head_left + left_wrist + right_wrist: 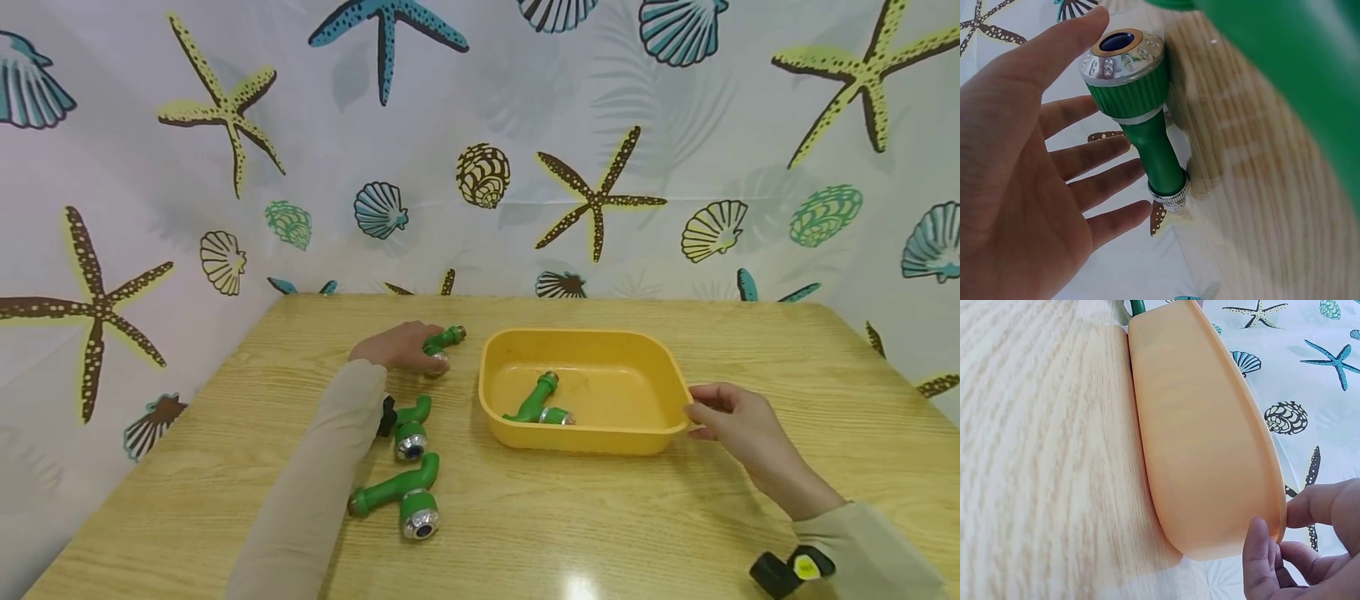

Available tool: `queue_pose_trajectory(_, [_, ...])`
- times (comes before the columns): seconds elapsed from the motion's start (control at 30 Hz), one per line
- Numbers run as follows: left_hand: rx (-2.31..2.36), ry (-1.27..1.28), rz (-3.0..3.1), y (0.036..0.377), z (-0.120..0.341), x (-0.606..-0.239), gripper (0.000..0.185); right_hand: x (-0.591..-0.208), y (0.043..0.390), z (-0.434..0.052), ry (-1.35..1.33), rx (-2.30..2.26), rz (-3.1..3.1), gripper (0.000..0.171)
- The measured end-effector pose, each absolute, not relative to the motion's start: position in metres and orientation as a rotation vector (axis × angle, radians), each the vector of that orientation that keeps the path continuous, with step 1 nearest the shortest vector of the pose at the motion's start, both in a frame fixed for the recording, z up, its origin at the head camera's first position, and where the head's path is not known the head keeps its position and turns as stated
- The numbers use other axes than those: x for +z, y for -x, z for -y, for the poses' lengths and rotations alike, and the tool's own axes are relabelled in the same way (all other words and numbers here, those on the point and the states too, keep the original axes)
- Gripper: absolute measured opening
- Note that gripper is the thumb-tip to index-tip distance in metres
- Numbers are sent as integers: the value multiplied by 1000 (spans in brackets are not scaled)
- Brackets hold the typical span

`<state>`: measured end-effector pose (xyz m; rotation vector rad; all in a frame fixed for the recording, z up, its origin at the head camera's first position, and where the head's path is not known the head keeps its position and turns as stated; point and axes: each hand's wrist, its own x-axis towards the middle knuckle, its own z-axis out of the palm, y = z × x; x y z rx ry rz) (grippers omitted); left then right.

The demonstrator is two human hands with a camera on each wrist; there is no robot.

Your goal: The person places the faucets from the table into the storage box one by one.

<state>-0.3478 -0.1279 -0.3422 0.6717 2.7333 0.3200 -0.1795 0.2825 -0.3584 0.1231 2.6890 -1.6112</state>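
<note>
The left hand (1016,181) fills the left side of the view, palm showing and fingers (1107,181) spread and nearly straight. Just beside the fingertips lies a green nozzle (1141,119) on the wooden desk (1260,206), near the desk's edge. Its wide ribbed head has a silver collar and a gold-ringed dark opening, and the thumb tip is touching or almost touching that collar. The narrow green stem ends in a silver ring at the desk's edge. A blurred green shape (1297,69) crosses the upper right corner. Beyond the desk's edge hangs a starfish-printed backdrop (1141,269).
</note>
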Motion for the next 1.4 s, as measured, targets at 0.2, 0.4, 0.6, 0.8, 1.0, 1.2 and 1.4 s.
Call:
queue_pose_trajectory(0.2, [324, -678, -2733, 348, 127, -346, 71, -360, 180, -283, -134, -1602, -2696, 44])
queue_pose_trajectory(0.4, [303, -715, -2755, 349, 126, -348, 65, -359, 180, -284, -130, -1609, -2697, 43])
queue_pose_trajectory(0.6, [311, -716, -2759, 350, 126, -348, 62, -358, 180, -284, -117, -1606, -2702, 43])
queue_pose_trajectory(0.8, [336, -706, -2755, 352, 123, -349, 62, -358, 180, -284, -117, -1606, -2701, 44])
queue_pose_trajectory(1.0, [390, -616, -2740, 351, 122, -350, 70, -359, 180, -284, -112, -1612, -2696, 44])
queue_pose_trajectory(1.2, [384, -612, -2724, 347, 122, -349, 72, -358, 180, -284, -118, -1608, -2699, 44])
queue_pose_trajectory(1.4, [384, -606, -2690, 345, 119, -347, 73, -358, 180, -285, -117, -1615, -2693, 44])
